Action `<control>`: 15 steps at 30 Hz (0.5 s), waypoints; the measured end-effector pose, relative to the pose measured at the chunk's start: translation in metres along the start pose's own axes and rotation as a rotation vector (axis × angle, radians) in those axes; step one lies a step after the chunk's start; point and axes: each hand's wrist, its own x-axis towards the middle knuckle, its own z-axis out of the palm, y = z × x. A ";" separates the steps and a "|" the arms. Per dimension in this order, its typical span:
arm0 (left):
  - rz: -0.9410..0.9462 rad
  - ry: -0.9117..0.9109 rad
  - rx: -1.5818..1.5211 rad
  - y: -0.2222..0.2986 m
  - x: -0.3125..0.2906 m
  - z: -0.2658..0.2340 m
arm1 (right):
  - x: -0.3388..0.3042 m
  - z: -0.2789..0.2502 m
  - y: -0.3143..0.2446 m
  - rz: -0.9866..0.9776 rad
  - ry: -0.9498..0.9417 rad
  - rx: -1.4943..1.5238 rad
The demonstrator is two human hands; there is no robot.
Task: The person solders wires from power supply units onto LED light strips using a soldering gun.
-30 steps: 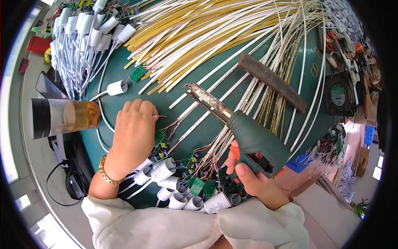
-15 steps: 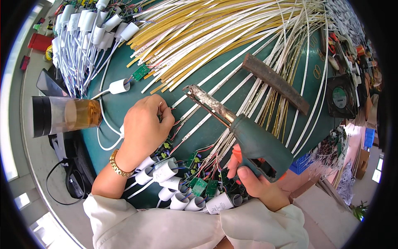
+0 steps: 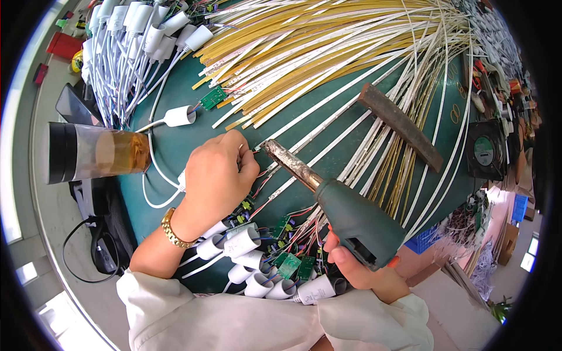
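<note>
My right hand (image 3: 354, 268) is wrapped round the handle of a dark green soldering gun (image 3: 360, 219). The gun's scorched metal barrel points left and away, its tip close to my left fingertips. My left hand (image 3: 216, 167) is closed in a pinch on thin wires, whose short ends show at the fingertips. White LED strips (image 3: 316, 146) run from the right toward those wires, their far parts under a rusty metal bar (image 3: 401, 126). Before my forearms lies a heap of white lamp caps (image 3: 243, 241) with green circuit boards (image 3: 288, 265) and coloured wires.
Many white and yellow LED strips (image 3: 304, 52) cover the table's far side. White cabled caps (image 3: 137, 20) are piled far left. One cap (image 3: 180, 116) with a green board (image 3: 212, 98) lies beyond my left hand. A lidded tea cup (image 3: 99, 153) stands left; a fan (image 3: 485, 151) is at right.
The soldering gun has moved left, bringing its tip down to the wires and strip end at my left fingertips. My left hand stays pinched; the whole view has shifted slightly.
</note>
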 end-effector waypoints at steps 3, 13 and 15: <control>0.004 0.019 -0.012 0.000 0.000 0.000 | 0.004 -0.003 0.000 -0.060 -0.036 -0.088; 0.015 -0.002 0.028 -0.001 0.000 0.003 | 0.008 0.004 -0.009 0.120 0.117 0.087; 0.019 -0.001 0.029 -0.001 0.000 0.002 | 0.008 0.004 -0.008 0.080 0.098 -0.015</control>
